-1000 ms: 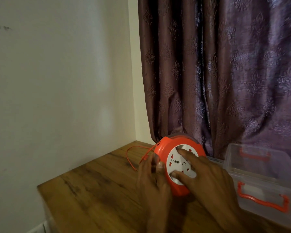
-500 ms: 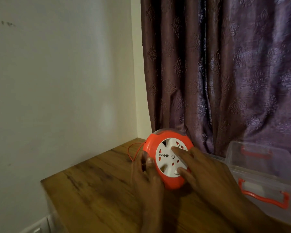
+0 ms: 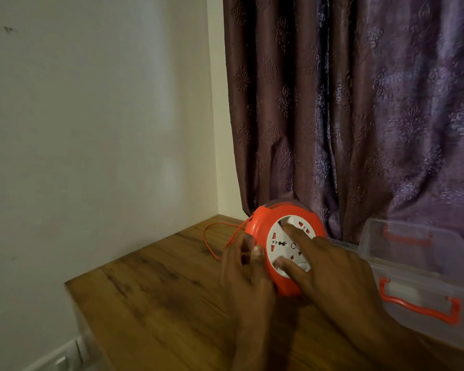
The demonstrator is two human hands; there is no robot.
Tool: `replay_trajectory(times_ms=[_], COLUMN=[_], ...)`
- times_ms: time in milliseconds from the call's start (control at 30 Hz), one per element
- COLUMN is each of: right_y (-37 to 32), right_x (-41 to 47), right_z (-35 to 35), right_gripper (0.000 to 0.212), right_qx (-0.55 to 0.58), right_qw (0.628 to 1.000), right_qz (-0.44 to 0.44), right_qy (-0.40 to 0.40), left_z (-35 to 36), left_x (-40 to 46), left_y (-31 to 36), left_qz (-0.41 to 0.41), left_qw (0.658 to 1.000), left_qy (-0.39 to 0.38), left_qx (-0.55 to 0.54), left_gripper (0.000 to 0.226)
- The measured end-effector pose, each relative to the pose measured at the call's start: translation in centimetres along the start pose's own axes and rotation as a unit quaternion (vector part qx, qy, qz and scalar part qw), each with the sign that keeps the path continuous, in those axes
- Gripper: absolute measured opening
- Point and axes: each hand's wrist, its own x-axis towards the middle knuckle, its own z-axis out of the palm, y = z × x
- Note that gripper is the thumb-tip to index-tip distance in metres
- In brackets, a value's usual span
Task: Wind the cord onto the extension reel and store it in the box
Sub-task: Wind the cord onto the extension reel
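Clearly the winding is under way but not finished. The orange extension reel [image 3: 284, 250] stands on edge on the wooden counter [image 3: 156, 298], near the curtain [image 3: 346, 116]. The left hand [image 3: 248, 274] grips the reel's left rim, thumb on the front edge and fingers curled behind. The right hand [image 3: 330, 271] lies on the white socket face with straight fingers pressing it, which I judge to be the turning contact. A loop of thin orange cord [image 3: 212, 242] lies loose on the counter to the left of the reel; how much more trails out of sight I cannot tell. The clear box [image 3: 423, 266] with orange latches sits just to the right, and the reel is not in it, so the last winding and the storing remain.
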Motion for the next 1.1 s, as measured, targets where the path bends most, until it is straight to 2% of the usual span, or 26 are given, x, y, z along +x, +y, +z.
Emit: replay_trajectory(times_ms=[267,633,833,1000,1100], right_y=[0.2,-0.5,0.0,0.0,0.1], right_x=[0.1,-0.3,0.3,0.5,0.8], right_z=[0.0,0.2,0.2,0.6,0.4], right_gripper=[0.073,0.077,0.067,0.060,0.051], right_qx=[0.014,0.086,0.167,0.221,0.280], right_qw=[1.000,0.990,0.968,0.944,0.926], right_qz=[0.014,0.109,0.183,0.236,0.252], right_qy=[0.010,0.020,0.042,0.060,0.036], left_z=[0.1,0.3,1.2,1.4,1.3], left_x=[0.0,0.0,-0.9,-1.0,-0.9], left_y=[-0.1,-0.6,-0.2,-0.7,-0.6], left_qz=[0.010,0.028,0.047,0.054,0.046], left_qw=[1.000,0.999,0.999,0.998,0.999], left_qy=[0.001,-0.020,-0.017,-0.016,-0.005], left_qx=[-0.015,-0.013,-0.003,0.013,0.004], left_gripper=[0.023,0.030,0.024,0.046,0.032])
